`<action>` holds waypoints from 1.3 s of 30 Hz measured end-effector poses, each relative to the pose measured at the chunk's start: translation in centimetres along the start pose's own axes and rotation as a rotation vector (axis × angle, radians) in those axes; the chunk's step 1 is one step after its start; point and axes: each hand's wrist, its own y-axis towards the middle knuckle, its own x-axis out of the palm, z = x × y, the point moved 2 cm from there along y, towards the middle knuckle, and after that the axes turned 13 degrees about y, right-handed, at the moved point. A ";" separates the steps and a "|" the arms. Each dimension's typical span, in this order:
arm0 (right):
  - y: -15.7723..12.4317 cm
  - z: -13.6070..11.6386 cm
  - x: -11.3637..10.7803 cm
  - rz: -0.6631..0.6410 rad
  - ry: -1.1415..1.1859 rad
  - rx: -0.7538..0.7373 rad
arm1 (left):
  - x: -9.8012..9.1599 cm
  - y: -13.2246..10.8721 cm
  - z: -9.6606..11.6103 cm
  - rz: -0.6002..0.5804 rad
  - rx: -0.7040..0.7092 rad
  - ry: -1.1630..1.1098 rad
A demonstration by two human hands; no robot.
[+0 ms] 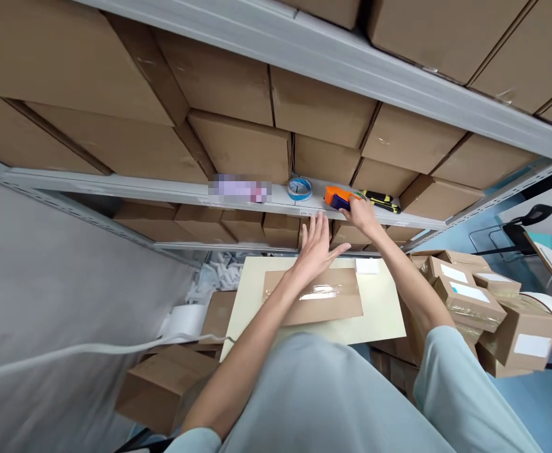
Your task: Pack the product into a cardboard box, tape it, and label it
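Note:
My right hand (pixel 361 212) is closed on an orange and dark-blue tape dispenser (pixel 336 196) at the edge of the shelf. Its fingers partly cover the tool. With fingers stretched and thumb out, my left hand (pixel 317 242) is held over the far edge of a flat brown carton (pixel 325 299); it holds nothing. The carton lies on a pale yellow board (pixel 384 314), and shiny clear tape runs along its top. A blue-rimmed tape roll (pixel 299 188) stands on the shelf left of the dispenser. Black-and-yellow utility knives (pixel 380 200) lie to its right.
The grey metal shelf (pixel 163 187) spans the view, packed with brown boxes (pixel 238 145). A white label (pixel 367 267) lies at the board's far right corner. Labelled parcels (pixel 469 302) are piled at right. An open carton (pixel 167 384) and a white cable (pixel 92 348) are at left.

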 end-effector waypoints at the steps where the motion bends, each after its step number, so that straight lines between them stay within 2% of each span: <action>1: 1.3 -0.3 0.2 -0.010 -0.002 0.013 | -0.2 -0.2 -0.3 0.010 -0.010 -0.008; 4: 4.3 -0.8 1.0 -0.060 -0.004 0.054 | -0.4 -1.6 -1.3 0.013 -0.060 -0.022; 7: 5.8 -1.1 1.7 -0.076 -0.008 0.068 | -0.5 -3.4 -2.1 -0.015 -0.137 -0.016; 9: 5.8 -1.0 1.8 -0.043 -0.013 0.065 | -0.4 -4.6 -2.7 -0.018 -0.172 -0.006; 11: 4.7 -0.5 2.1 0.048 -0.012 0.055 | -0.3 -6.3 -3.7 -0.002 -0.199 0.002; 13: 1.8 0.4 2.9 0.166 0.016 0.032 | 0.1 -8.6 -5.1 0.022 -0.243 0.006; 15: -2.6 1.4 4.9 0.238 0.084 0.000 | 0.9 -11.6 -6.7 0.044 -0.319 0.006; 18: -10.9 2.1 9.5 0.180 0.228 -0.022 | 2.4 -16.4 -7.9 0.059 -0.498 0.009; 20: -15.7 1.6 13.0 0.082 0.290 -0.001 | 3.7 -18.3 -7.2 0.046 -0.596 0.034; 23: -19.7 -0.3 17.6 -0.032 0.332 0.060 | 6.1 -18.2 -4.5 -0.007 -0.586 0.083; 26: -19.6 -2.0 20.3 -0.074 0.358 0.096 | 8.7 -15.7 -2.0 -0.043 -0.510 0.112; 28: -18.7 -2.1 21.2 -0.081 0.356 0.105 | 9.9 -14.2 -1.4 -0.046 -0.508 0.125; 32: -18.0 -0.1 21.5 -0.080 0.307 0.122 | 10.6 -13.7 -2.5 -0.089 -0.527 0.142; 35: -18.4 1.9 21.4 -0.049 0.288 0.175 | 9.5 -14.9 -4.4 -0.112 -0.549 0.177; 39: -18.5 3.6 21.5 -0.035 0.365 0.230 | 7.7 -16.8 -7.8 -0.060 -0.653 0.221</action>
